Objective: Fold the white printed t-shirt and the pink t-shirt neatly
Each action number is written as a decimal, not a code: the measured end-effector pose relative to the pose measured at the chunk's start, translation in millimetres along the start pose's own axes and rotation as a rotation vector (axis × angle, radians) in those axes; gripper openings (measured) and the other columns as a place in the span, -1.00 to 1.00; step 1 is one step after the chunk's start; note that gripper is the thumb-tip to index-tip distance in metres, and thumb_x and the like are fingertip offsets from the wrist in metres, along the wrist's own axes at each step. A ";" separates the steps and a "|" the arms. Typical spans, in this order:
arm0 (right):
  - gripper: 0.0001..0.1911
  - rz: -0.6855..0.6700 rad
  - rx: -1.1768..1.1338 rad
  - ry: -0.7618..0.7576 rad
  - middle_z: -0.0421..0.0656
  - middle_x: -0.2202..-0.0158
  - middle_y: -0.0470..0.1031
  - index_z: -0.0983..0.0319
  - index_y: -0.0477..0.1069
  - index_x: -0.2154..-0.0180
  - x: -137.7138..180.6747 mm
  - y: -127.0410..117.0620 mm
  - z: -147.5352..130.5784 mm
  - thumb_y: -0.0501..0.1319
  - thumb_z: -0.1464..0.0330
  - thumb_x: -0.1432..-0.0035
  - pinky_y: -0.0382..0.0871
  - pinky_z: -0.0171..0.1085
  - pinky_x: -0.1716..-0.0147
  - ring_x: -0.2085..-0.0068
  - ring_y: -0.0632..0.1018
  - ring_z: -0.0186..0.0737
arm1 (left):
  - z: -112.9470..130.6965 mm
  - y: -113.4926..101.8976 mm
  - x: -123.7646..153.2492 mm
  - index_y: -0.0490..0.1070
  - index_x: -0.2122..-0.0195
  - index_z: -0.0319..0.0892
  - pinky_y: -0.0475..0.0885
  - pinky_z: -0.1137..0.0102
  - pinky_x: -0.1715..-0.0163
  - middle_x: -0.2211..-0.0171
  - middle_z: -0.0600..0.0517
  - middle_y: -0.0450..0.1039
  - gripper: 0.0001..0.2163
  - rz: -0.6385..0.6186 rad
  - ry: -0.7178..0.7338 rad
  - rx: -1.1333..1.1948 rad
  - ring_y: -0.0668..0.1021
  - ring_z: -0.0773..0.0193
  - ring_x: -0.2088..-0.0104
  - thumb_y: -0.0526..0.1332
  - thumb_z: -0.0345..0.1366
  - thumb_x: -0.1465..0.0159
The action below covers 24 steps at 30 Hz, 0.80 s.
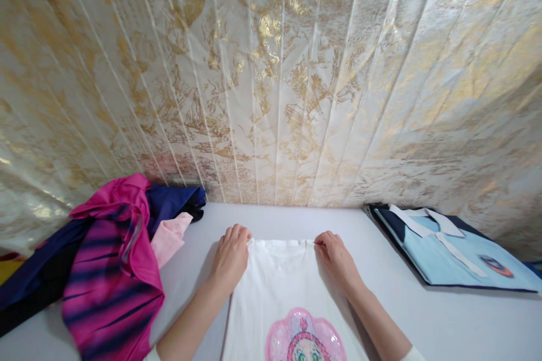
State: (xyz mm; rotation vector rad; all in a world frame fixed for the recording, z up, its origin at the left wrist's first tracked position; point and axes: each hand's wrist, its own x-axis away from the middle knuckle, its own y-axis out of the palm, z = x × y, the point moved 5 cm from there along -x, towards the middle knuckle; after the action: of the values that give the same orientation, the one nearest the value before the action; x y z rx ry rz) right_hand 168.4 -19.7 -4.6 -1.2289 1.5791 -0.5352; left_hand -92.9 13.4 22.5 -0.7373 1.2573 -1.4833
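A white T-shirt (262, 293) with a pink cartoon print lies in front of me on the white table, its collar end away from me. My left hand (232, 254) pinches its far left corner, fingers closed on the cloth. At the far right corner, my right hand (336, 256) grips the shirt between thumb and fingers. The top edge runs straight between both hands. The lower part of the shirt passes out of the bottom of the view.
On the left rises a loose heap of clothes, with a pink and navy garment (114, 276) and a pale pink piece (170, 237). Folded light blue shirts (461, 256) lie stacked at the right. A gold-patterned curtain (271, 79) hangs behind the table (271, 217).
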 end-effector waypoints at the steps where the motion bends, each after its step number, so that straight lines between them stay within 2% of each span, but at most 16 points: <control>1: -0.83 0.015 0.003 -0.011 -0.10 0.31 0.43 0.20 0.33 0.32 0.4 -2.1 -2.7 0.00 0.50 -0.20 0.33 -0.16 0.23 0.26 0.41 -0.11 | 5.0 -0.8 2.4 0.32 0.18 -0.13 0.26 0.27 0.08 0.11 -0.03 0.36 -0.73 0.015 0.012 0.001 0.38 0.14 0.06 0.00 -0.60 -0.25; 7: -0.75 0.029 -0.040 -0.084 -0.06 0.18 0.41 0.22 0.32 0.18 6.3 -9.7 -31.4 -0.01 0.56 -0.16 0.33 -0.13 0.15 0.17 0.40 -0.09 | 36.8 7.4 13.8 0.38 0.17 -0.10 0.28 0.31 0.08 0.16 0.04 0.40 -0.79 -0.014 0.135 0.027 0.43 0.18 0.10 0.09 -0.53 -0.28; 13: -0.63 -0.004 -0.086 -0.095 -0.06 0.20 0.40 0.22 0.33 0.14 16.7 6.4 -49.7 -0.03 0.64 -0.06 0.35 -0.14 0.17 0.18 0.41 -0.10 | 42.7 15.2 4.0 0.42 0.28 -0.12 0.27 0.28 0.15 0.22 0.02 0.43 -0.87 -0.001 0.124 -0.003 0.45 0.15 0.15 0.13 -0.47 -0.31; 19: -0.66 -0.001 -0.268 -0.049 -0.06 0.19 0.44 0.20 0.35 0.14 15.8 11.4 -37.1 0.00 0.57 -0.07 0.36 -0.12 0.12 0.14 0.45 -0.09 | 47.5 12.1 1.4 0.41 0.33 -0.14 0.27 0.30 0.20 0.26 0.03 0.44 -0.86 0.010 0.138 -0.030 0.45 0.17 0.20 0.12 -0.45 -0.34; 22: -0.70 -0.062 -0.440 0.075 -0.09 0.19 0.49 0.19 0.37 0.15 12.0 0.2 -22.2 -0.01 0.48 -0.11 0.37 -0.16 0.12 0.14 0.49 -0.13 | 50.5 7.4 10.2 0.40 0.33 -0.15 0.28 0.26 0.15 0.26 0.02 0.45 -0.86 -0.004 0.148 -0.038 0.46 0.15 0.18 0.12 -0.49 -0.32; 24: -0.75 -0.045 -0.509 0.173 -0.09 0.18 0.51 0.19 0.39 0.17 12.5 -16.7 -9.5 0.00 0.37 -0.16 0.38 -0.18 0.13 0.14 0.52 -0.14 | 53.6 3.7 22.3 0.41 0.25 -0.15 0.29 0.23 0.09 0.19 0.01 0.46 -0.86 -0.014 0.159 -0.033 0.46 0.13 0.13 0.13 -0.52 -0.29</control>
State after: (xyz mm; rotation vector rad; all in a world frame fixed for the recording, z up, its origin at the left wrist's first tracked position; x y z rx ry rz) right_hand 167.8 -39.4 7.1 -1.6326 1.9090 -0.2770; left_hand -50.0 -25.2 30.0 -0.6609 1.4021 -1.5601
